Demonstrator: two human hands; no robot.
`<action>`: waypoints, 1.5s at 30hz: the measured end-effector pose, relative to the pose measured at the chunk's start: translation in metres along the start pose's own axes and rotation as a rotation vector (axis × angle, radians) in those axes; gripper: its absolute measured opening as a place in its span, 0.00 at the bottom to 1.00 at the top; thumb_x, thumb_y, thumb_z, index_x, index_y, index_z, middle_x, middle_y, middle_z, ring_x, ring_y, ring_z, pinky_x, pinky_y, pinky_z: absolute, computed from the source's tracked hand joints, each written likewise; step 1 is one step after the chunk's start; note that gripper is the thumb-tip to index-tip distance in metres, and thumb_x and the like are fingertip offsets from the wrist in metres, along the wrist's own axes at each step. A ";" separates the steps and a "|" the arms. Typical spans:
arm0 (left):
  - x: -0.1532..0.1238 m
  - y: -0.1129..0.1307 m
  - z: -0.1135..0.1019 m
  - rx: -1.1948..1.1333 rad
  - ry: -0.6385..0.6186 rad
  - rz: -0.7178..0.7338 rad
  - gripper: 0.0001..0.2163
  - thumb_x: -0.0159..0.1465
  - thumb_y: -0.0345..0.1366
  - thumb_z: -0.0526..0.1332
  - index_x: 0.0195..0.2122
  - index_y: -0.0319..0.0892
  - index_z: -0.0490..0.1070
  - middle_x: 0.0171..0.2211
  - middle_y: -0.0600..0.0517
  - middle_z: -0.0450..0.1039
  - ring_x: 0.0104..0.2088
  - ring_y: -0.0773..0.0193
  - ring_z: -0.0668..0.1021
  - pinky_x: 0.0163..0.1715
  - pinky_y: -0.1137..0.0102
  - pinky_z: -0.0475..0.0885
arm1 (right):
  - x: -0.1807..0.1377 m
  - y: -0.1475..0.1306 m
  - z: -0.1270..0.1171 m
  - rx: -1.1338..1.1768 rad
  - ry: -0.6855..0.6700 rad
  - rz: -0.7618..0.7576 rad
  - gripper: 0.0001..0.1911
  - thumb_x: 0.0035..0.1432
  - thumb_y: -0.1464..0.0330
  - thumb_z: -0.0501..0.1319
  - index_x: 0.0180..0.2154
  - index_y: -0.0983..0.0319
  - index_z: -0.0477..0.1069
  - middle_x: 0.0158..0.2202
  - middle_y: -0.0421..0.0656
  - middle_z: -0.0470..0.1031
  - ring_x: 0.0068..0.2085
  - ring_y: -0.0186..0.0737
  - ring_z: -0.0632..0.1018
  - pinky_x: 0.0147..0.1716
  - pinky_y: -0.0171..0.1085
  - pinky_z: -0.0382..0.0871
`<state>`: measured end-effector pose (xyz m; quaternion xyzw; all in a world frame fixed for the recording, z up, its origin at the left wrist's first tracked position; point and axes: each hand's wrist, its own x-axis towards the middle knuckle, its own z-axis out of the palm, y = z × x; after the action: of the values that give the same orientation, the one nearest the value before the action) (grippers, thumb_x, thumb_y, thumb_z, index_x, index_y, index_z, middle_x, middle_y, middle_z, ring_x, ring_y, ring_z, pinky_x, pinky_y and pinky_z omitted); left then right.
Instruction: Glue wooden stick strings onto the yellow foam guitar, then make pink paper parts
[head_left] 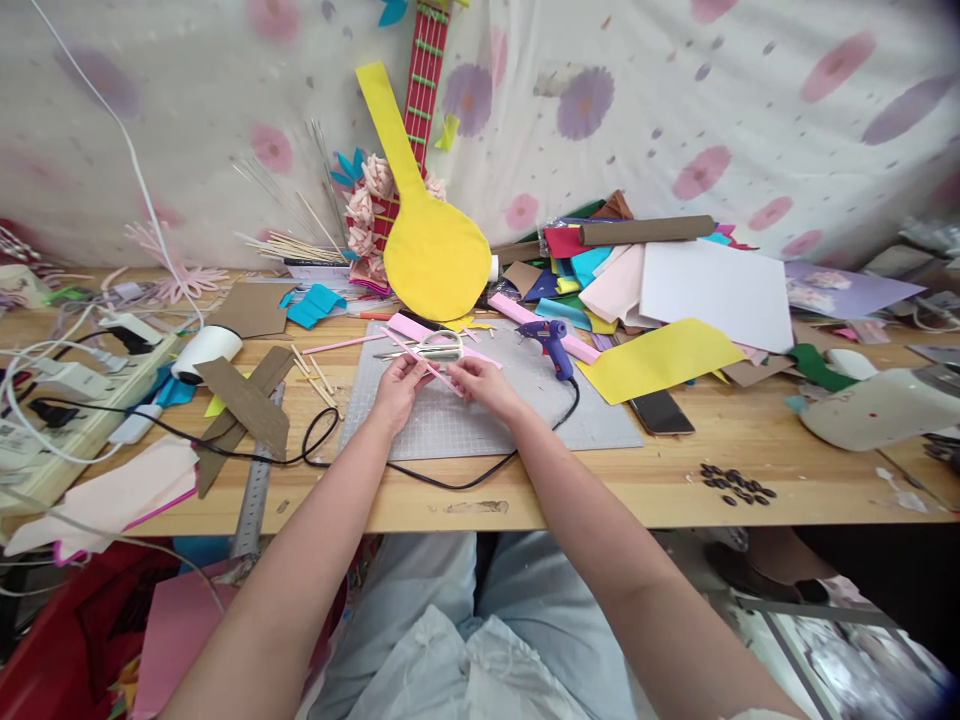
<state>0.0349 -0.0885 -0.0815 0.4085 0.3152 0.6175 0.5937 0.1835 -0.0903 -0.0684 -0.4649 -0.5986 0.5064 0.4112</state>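
Both my hands are over a grey cutting mat [480,420] on the wooden table. My left hand [401,383] and my right hand [480,380] pinch the two ends of a thin pink strip [433,368] that runs slanted between them. Just beyond the strip lie white-handled scissors [441,346] and a wider pink strip [409,327]. A purple glue gun [553,343] stands on the mat to the right of my right hand, its black cord [450,482] looping across the mat's near edge.
A yellow guitar-shaped foam cutout [427,240] leans at the back. Coloured foam sheets [660,290] pile at the right, with a phone [660,412] and dark beads [731,485]. At the left are brown cardboard pieces [244,400], a power strip [82,400], a metal ruler [255,500] and wooden sticks [319,375].
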 end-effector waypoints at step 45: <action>-0.003 0.000 0.000 0.143 -0.066 -0.042 0.10 0.47 0.37 0.65 0.29 0.38 0.73 0.31 0.49 0.75 0.34 0.65 0.75 0.42 0.66 0.67 | -0.003 0.006 0.010 -0.141 -0.022 -0.047 0.12 0.49 0.59 0.57 0.26 0.63 0.63 0.19 0.35 0.66 0.17 0.26 0.65 0.17 0.29 0.58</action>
<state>0.0349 -0.0916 -0.0815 0.4636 0.3472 0.5668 0.5859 0.1759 -0.0954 -0.0757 -0.4729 -0.6480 0.4582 0.3827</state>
